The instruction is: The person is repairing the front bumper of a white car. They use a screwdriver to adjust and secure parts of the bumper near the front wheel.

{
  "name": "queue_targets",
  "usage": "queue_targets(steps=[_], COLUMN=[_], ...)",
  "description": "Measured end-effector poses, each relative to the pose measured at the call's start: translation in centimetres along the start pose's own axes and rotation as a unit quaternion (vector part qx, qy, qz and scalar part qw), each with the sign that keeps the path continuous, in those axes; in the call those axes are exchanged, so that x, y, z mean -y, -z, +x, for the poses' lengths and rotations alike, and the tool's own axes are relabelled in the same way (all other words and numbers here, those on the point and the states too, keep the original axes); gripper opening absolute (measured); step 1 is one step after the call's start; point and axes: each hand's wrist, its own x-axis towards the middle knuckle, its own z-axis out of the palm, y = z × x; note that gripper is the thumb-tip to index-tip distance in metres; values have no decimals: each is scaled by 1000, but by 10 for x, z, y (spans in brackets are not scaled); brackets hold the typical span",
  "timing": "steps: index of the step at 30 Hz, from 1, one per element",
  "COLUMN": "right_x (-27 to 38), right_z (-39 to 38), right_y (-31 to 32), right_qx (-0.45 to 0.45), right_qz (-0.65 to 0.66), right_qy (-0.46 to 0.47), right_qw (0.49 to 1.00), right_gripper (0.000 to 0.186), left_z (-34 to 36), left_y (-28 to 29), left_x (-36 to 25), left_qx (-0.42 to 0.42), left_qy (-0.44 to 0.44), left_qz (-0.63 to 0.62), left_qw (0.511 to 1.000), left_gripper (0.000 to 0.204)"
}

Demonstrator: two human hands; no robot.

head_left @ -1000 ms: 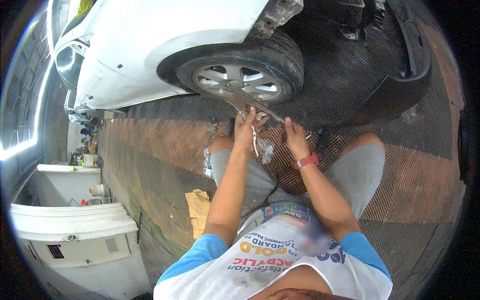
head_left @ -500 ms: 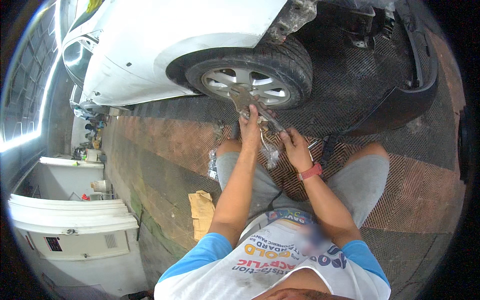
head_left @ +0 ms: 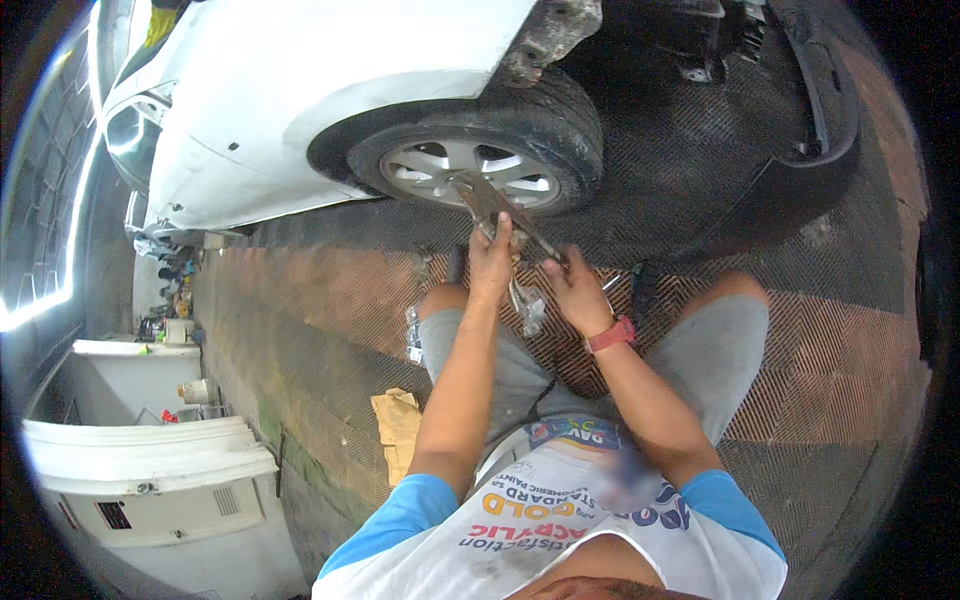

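Observation:
My left hand (head_left: pixel 490 260) is closed around a dull brown-grey metal piece (head_left: pixel 484 205), which has a broad flat head and a long arm. Its exact kind does not show. My right hand (head_left: pixel 580 292), with a red wristband above it, is closed on the lower right end of that arm. Beyond the metal piece stands the car wheel (head_left: pixel 466 168), and the head of the piece overlaps its rim in the picture. Below my left hand there is a crumpled clear plastic bit (head_left: pixel 530 314); I cannot tell whether it hangs or lies there.
A white car (head_left: pixel 250 130) fills the upper left. At the right lies a black bumper (head_left: pixel 765 205). Ribbed mats (head_left: pixel 320 300) cover the floor, with a brown paper piece (head_left: pixel 397 435) by my left elbow. White cabinets (head_left: pixel 165 495) stand at lower left.
The view has shifted, so the car and wheel appear further left. Both hands keep their hold on the metal piece, which is tilted a little differently.

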Motion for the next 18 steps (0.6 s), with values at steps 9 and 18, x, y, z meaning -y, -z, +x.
queue_targets(steps=[9,18], right_x=[33,53], right_z=[50,98], right_y=[25,29], right_qx=[-24,-51], right_qz=[86,19], right_qy=[183,174], right_qw=[979,983], right_gripper=[71,61], left_z=[25,57], left_y=[-59,-75], left_x=[-50,-65], left_qx=[104,89], left_qy=[-170,-182], left_qz=[277,217], left_qw=[940,955], left_gripper=[31,35])
